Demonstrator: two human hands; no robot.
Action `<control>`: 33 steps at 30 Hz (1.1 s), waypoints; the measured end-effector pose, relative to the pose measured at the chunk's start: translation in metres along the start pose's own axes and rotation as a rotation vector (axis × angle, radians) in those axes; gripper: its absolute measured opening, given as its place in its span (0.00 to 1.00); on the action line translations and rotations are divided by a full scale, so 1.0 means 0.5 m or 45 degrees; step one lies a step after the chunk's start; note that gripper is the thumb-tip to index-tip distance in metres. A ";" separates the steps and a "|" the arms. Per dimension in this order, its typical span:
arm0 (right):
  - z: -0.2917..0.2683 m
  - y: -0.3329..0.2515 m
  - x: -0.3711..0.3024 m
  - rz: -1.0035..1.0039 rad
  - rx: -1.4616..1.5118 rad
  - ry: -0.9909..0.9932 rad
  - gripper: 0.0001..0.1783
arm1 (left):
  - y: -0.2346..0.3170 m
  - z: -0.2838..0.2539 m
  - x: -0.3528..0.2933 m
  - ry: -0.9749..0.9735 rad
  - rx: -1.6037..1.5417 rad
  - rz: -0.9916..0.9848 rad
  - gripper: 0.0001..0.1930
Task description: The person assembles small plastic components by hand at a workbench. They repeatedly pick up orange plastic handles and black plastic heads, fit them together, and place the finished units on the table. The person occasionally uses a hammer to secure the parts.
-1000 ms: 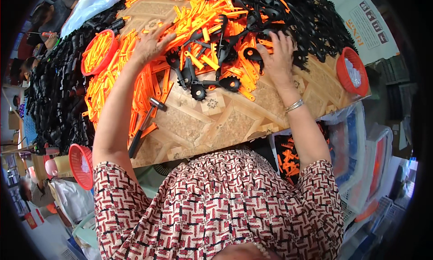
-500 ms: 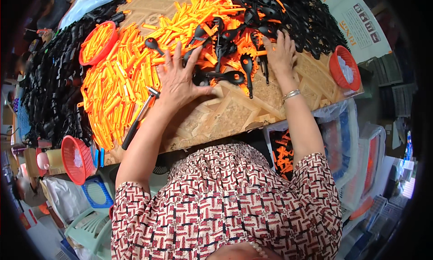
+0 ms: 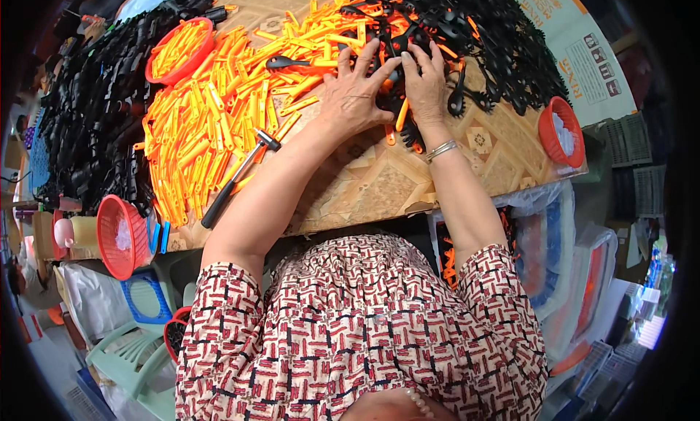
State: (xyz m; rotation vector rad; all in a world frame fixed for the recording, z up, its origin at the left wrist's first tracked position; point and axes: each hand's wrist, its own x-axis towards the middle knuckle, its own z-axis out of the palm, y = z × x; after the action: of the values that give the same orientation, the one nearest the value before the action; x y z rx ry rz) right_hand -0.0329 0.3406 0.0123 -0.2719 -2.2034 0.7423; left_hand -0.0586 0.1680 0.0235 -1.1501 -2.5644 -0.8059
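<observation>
My left hand (image 3: 355, 96) lies palm down over the table with its fingers spread. Close beside it, my right hand (image 3: 426, 87) is palm down too, its fingers stretched out. Both rest at a mixed heap of black spoon-like utensils and orange strips, partly hidden under and between them. One orange strip (image 3: 402, 115) sticks out between the hands. A black spoon (image 3: 288, 62) lies on the orange pieces left of my left fingers. Further left spreads a large heap of orange strips (image 3: 208, 118). A small hammer (image 3: 237, 179) lies beside my left forearm.
Black utensils (image 3: 510, 60) are heaped at the far right, and black parts (image 3: 91, 129) at the left. Red baskets stand among the orange strips (image 3: 207, 52), at the left edge (image 3: 109, 231) and at the right edge (image 3: 577, 147). A printed carton (image 3: 587, 45) lies beyond.
My right hand has moved left, and my left hand right, so they are close together. Black utensils and orange strips between them are bunched nearer, and the slotted black spoon is mostly covered.
</observation>
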 end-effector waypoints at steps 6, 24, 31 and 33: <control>-0.009 -0.025 0.018 -0.051 0.483 0.015 0.13 | 0.005 0.012 0.015 0.306 -0.269 0.236 0.44; 0.120 -0.096 0.108 -0.988 0.202 -0.089 0.16 | -0.260 -0.125 -0.013 0.300 0.306 -0.014 0.27; -0.121 0.194 0.038 -0.304 -0.314 0.039 0.18 | -0.304 -0.143 -0.016 0.214 -0.007 -0.069 0.22; -0.145 0.210 -0.008 -0.160 -0.615 -0.060 0.24 | -0.278 -0.150 -0.008 0.300 0.108 -0.025 0.21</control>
State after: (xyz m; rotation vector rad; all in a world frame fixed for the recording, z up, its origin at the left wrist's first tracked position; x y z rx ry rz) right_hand 0.0189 0.4545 -0.0139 -0.3530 -2.3966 0.1397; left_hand -0.1611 0.0477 0.0291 -0.9455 -2.3942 -0.7787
